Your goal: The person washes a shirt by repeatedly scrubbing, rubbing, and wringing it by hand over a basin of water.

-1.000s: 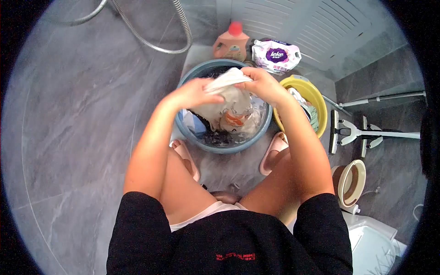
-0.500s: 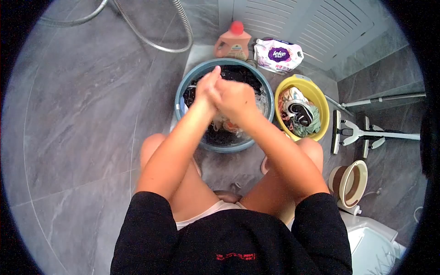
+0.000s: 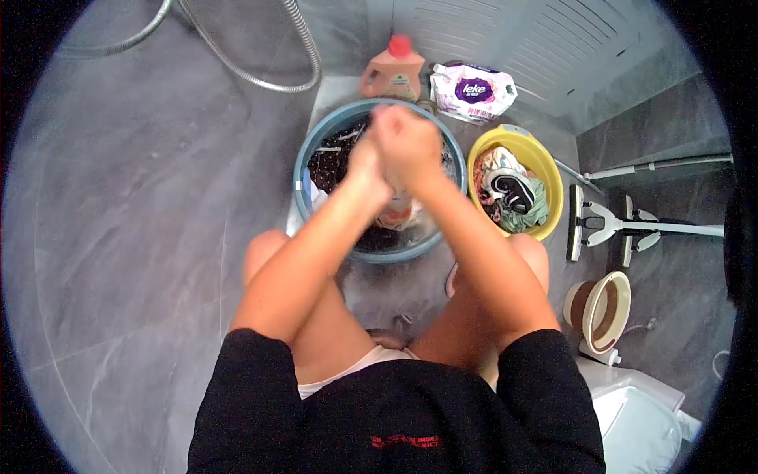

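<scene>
Above a round blue basin (image 3: 302, 197), my left hand (image 3: 368, 164) and my right hand (image 3: 412, 148) press together, both closed and a little blurred. Whatever lies between the palms, if anything, is hidden. Dark wet clothes (image 3: 328, 162) lie in the basin's water. A lighter piece with an orange-red patch (image 3: 399, 216) shows just below my wrists.
A yellow basin (image 3: 555, 186) of clothes stands to the right. Behind are a pink detergent jug (image 3: 392, 77) and a white-purple pouch (image 3: 474, 92). A squeegee mop (image 3: 608, 225) and a brown-cream bucket (image 3: 606, 312) stand farther right; a shower hose (image 3: 264, 83) hangs at upper left.
My clasped hands have shifted against each other, with the right hand now higher and more in front of the left. The whole view has moved slightly.
</scene>
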`<state>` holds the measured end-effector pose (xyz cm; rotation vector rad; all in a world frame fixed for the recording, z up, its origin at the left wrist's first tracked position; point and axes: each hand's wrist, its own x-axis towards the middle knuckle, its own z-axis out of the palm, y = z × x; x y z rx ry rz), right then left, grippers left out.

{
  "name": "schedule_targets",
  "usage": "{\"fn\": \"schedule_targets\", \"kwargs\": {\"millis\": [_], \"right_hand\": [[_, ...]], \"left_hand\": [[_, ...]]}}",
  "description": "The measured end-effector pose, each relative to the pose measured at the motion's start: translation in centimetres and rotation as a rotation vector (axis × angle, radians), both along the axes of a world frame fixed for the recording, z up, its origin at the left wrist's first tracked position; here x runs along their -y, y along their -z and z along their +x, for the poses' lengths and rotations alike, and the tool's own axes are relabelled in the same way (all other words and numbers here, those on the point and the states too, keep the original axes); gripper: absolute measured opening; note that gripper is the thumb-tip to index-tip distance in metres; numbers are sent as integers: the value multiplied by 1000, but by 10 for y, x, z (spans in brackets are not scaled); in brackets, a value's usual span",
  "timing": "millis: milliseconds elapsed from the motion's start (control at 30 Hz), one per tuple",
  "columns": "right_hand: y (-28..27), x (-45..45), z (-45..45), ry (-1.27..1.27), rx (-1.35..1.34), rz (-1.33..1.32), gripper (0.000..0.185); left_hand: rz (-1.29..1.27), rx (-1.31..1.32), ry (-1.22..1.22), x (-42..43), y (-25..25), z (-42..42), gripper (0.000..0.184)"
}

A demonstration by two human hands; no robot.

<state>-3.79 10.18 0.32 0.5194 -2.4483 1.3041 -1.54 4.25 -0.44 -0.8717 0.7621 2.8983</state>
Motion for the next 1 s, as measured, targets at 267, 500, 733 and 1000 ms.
{"fn": "schedule_targets", "kwargs": {"millis": [267, 500, 733, 1000], "right_hand": [[-10, 8, 39, -152, -269, 72, 25], [-6, -23, -31, 83, 240, 31, 40], [-29, -41, -31, -462, 461, -7, 39], [-15, -47, -38, -708, 1156, -618, 29]], "left_hand": [[-99, -210, 292, 74, 34, -11, 38], [-415, -127, 387, 17, -9, 7, 32], [-954, -224, 683, 68, -30, 14, 34], [-342, -277, 324, 79, -26, 11, 38]]}}
